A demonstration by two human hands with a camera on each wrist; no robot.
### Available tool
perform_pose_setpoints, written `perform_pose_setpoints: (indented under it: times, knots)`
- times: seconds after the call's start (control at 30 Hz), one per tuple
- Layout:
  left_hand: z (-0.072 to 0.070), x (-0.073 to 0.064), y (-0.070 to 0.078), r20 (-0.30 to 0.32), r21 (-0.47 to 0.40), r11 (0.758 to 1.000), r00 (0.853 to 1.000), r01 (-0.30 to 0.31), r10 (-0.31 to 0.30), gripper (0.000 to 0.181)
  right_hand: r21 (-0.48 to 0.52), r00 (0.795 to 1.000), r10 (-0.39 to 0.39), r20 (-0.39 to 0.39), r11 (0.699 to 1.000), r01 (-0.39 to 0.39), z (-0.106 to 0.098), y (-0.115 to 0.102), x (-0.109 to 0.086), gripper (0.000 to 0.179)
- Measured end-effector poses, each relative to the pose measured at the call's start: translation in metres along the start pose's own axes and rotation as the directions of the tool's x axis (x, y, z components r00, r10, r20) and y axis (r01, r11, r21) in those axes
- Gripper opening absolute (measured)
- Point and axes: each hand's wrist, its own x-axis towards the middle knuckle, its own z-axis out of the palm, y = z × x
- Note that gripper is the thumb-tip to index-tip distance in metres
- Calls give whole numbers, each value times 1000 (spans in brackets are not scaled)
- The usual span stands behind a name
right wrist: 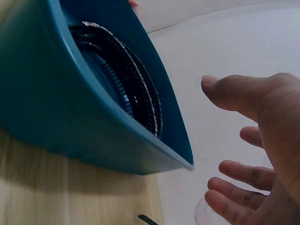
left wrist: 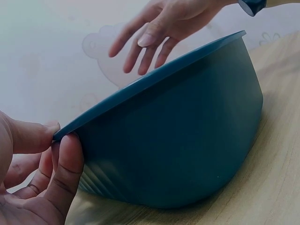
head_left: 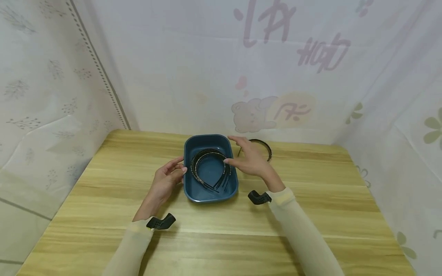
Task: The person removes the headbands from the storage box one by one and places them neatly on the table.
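Observation:
A blue plastic bin stands on the table with several black headbands nested inside, their tips toward the near end. My left hand pinches the bin's left rim between thumb and finger, as the left wrist view shows at the rim. Over the bin's right side hovers my right hand, fingers spread and holding nothing; in the right wrist view the hand is apart from the bin. One more black headband lies on the table beyond the right hand, partly hidden by it.
The wooden table has its back edge against a pale printed cloth. Similar cloth hangs along both sides. A black wrist camera sits on the right wrist, another on the left.

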Motion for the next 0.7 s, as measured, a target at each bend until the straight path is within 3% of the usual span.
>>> perform_pose_setpoints:
  times: [0.27,0.7]
  knots:
    - [1,0,1,11,-12,1000,1000,-13,14,54,-21,998,-59,6,998,59,10,-9,7,79]
    - [0,0,0,9,-16,1000,1000,-11,11,55,-52,992,-87,96,994,92,29,-22,24,76]
